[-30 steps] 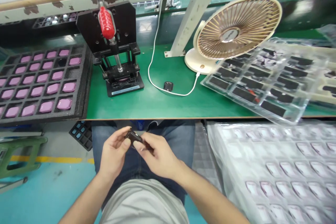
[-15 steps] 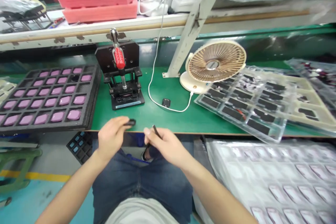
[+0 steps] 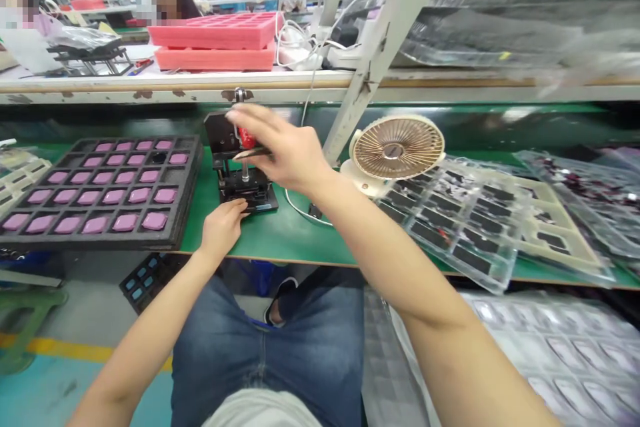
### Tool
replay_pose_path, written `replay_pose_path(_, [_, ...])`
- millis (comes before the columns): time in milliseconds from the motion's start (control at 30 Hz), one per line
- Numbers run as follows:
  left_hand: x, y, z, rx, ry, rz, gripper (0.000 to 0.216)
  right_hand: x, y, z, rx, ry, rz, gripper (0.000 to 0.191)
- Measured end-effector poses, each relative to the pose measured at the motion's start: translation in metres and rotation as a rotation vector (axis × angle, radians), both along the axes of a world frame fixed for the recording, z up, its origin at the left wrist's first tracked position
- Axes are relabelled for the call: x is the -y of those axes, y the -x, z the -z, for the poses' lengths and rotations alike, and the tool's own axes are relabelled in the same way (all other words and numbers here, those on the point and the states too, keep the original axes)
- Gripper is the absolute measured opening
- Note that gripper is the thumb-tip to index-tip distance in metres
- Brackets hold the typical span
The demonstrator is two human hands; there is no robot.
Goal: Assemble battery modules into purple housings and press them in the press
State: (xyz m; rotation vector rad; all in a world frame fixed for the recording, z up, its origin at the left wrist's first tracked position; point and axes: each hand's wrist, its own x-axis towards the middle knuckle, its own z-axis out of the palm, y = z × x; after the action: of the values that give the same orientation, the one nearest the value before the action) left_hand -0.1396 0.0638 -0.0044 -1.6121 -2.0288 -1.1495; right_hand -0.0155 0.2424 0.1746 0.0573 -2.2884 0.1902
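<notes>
A black hand press point(image 3: 220, 133) with a red lever handle point(image 3: 247, 138) stands on the green bench. My left hand point(image 3: 223, 227) rests at the front left of its base, fingers together on the base edge. Any small part under those fingertips is hidden. At the lever is my right hand point(image 3: 287, 150), its fingers stretched forward over the red handle. A thin dark tweezer-like tool point(image 3: 254, 153) is tucked between its thumb and fingers. Behind my right forearm, a small black part point(image 3: 315, 211) lies partly hidden beside the white cable.
Left of the press sits a black foam tray point(image 3: 173, 230) of purple pieces. A beige fan point(image 3: 395, 150) and clear trays point(image 3: 493, 273) with black pieces stand to the right. A slanted white post point(image 3: 373, 60) rises behind. Red trays point(image 3: 215, 57) are on the shelf; people work beyond.
Both hands have moved forward from the bench edge to the press, the left to its base, the right up to its lever. The small black part in my left hand no longer shows. The view has tilted up.
</notes>
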Motion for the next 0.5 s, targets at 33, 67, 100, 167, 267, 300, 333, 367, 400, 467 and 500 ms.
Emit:
replay_pose_path(33, [-0.001,0.000,0.001,-0.004,0.001,-0.005,0.021,-0.001,0.012,0.001,0.042,-0.065,-0.005,0.036])
replay_pose_path(67, [-0.002,0.001,0.001,-0.006,0.003,-0.007,0.021,-0.002,0.021,0.002,0.058,-0.106,-0.003,0.032])
replay_pose_path(100, [-0.003,0.001,0.002,-0.007,0.006,-0.007,0.022,-0.001,0.029,0.000,0.048,-0.120,0.003,0.032])
replay_pose_path(167, [-0.004,0.002,0.003,-0.001,0.014,-0.002,0.022,-0.001,0.039,-0.013,-0.025,-0.082,0.030,0.035])
replay_pose_path(267, [-0.003,0.001,0.003,0.032,0.012,0.011,0.022,0.000,0.041,-0.048,-0.253,0.040,0.106,0.038])
replay_pose_path(300, [-0.002,0.001,0.003,0.050,0.004,0.015,0.022,0.002,0.038,-0.056,-0.341,0.068,0.140,0.037])
replay_pose_path(333, [-0.002,0.001,0.003,0.072,-0.009,0.015,0.022,0.004,0.034,-0.058,-0.405,0.082,0.174,0.035])
replay_pose_path(367, [-0.001,0.001,0.002,0.096,-0.028,0.009,0.021,0.007,0.029,-0.052,-0.419,0.080,0.192,0.034])
replay_pose_path(400, [-0.001,0.000,0.002,0.122,-0.051,-0.005,0.021,0.010,0.022,-0.039,-0.382,0.062,0.201,0.033])
replay_pose_path(467, [-0.001,0.000,0.001,0.180,-0.105,-0.053,0.020,0.015,0.007,0.009,-0.094,-0.008,0.157,0.033])
replay_pose_path(500, [-0.002,0.001,0.002,0.211,-0.133,-0.085,0.020,0.016,0.002,0.038,0.085,-0.042,0.145,0.032])
